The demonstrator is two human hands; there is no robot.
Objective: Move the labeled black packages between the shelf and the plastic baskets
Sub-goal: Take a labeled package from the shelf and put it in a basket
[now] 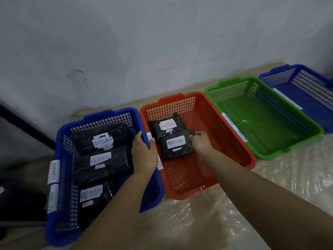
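Five black packages in view, each with a white "RETURN" label. Two lie in the red basket (232, 141): the near red-basket package (177, 147) and the far red-basket package (166, 128), the near one overlapping the far one's near edge. Both lie flat, label up, long axis running roughly near-left to far-right, text reading left to right.

Three more are in the near blue basket (59, 177), lined up near to far: near blue-basket package (95, 197), middle blue-basket package (106, 163), far blue-basket package (100, 138). All flat, labels up, long sides running left-right, slightly tilted.

Right hand (201, 141) reaches into the red basket, fingers curled, pinching the far-right corner of the near red-basket package. Left hand (144, 150) grips the right rim of the near blue basket, fingers inside, thumb over the rim towards the red basket.

Four baskets in a row on the floor, left to right: near blue, red, green basket (266, 150), far blue basket (306, 109). White paper tags on the basket rims, text blurred. Clear plastic sheet (207, 213) covers the floor near the baskets. Grey wall (162, 42) behind. Dark object at far left, cannot tell what.
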